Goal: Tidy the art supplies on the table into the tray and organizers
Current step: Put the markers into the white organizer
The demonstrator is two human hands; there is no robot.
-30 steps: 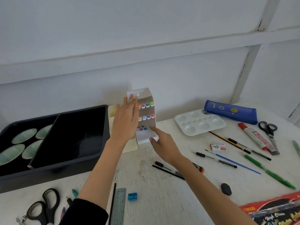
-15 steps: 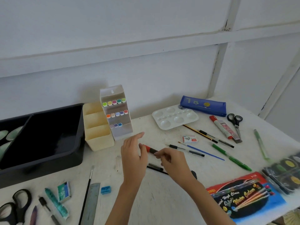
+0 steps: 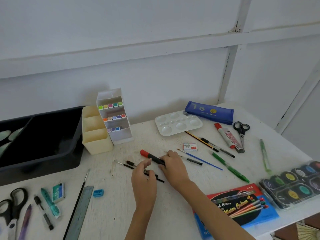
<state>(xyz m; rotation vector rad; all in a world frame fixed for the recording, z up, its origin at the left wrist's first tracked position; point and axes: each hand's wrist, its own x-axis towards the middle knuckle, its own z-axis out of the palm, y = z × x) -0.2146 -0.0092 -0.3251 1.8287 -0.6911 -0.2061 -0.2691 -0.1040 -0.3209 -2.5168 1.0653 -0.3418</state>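
Note:
My right hand [image 3: 170, 166] grips a black marker with a red cap [image 3: 150, 156] at mid-table, its capped end pointing left. My left hand [image 3: 143, 176] rests beside it with fingers curled over thin black pens and a brush [image 3: 129, 165] lying on the table. Behind stand a cream three-slot organizer [image 3: 97, 134] and a white marker rack [image 3: 115, 118] with coloured marker caps. A dark grey tray [image 3: 43, 141] sits at the left.
A white palette [image 3: 178, 123], blue pencil case [image 3: 209, 112], scissors [image 3: 241, 129], red marker [image 3: 225, 135], green pens [image 3: 230, 168] and staples box [image 3: 190, 146] lie right. Watercolour box [image 3: 242, 205] and paint set [image 3: 292, 183] sit front right. Ruler [image 3: 80, 212], sharpener [image 3: 98, 193], scissors [image 3: 15, 203] lie front left.
Both hands left the marker rack and came down to mid-table. My right hand picked up the red-capped marker, and my left hand dropped onto the thin pens.

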